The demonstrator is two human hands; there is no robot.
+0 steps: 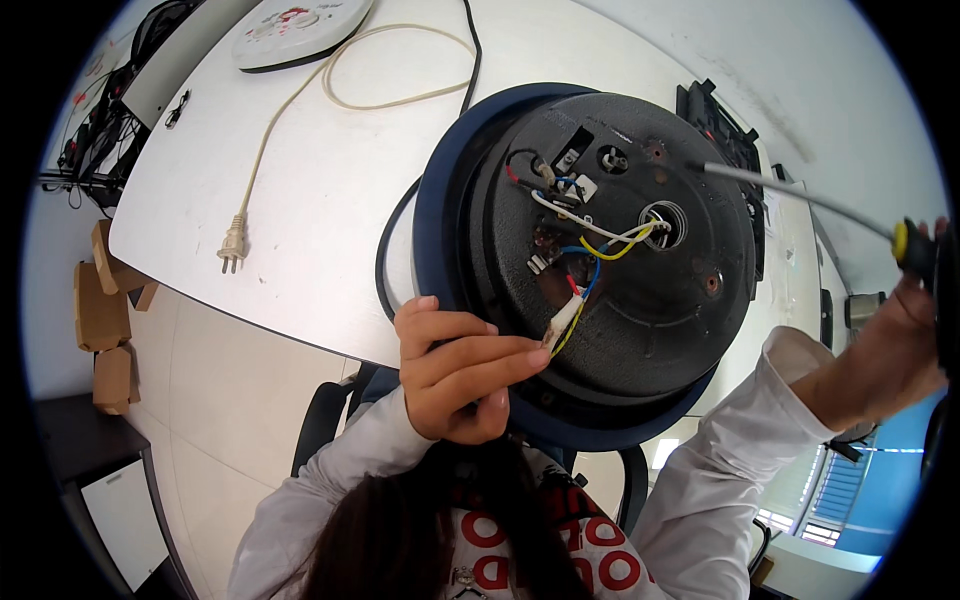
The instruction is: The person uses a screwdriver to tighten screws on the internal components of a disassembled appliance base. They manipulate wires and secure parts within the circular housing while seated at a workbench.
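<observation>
An upturned round appliance with a black metal underside (650,310) and a dark blue body (440,180) stands at the table's near edge. Wires and terminals are exposed on it. White and yellow wires (610,243) run into a spring-ringed hole. My left hand (455,370) is at its near left rim, fingertips closed on the end of a white insulating sleeve (565,318) joined to blue, red and yellow-green wires. At the far right, my right hand (915,300), slightly blurred, grips a screwdriver (800,195) by its yellow-black handle. The shaft reaches over the underside; contact is unclear.
A beige power cord with a two-pin plug (233,245) curls across the white table (180,190). Beyond it sits a white panel (300,30). A black tool case (715,120) lies behind the appliance. Cardboard boxes (103,310) are on the floor at left.
</observation>
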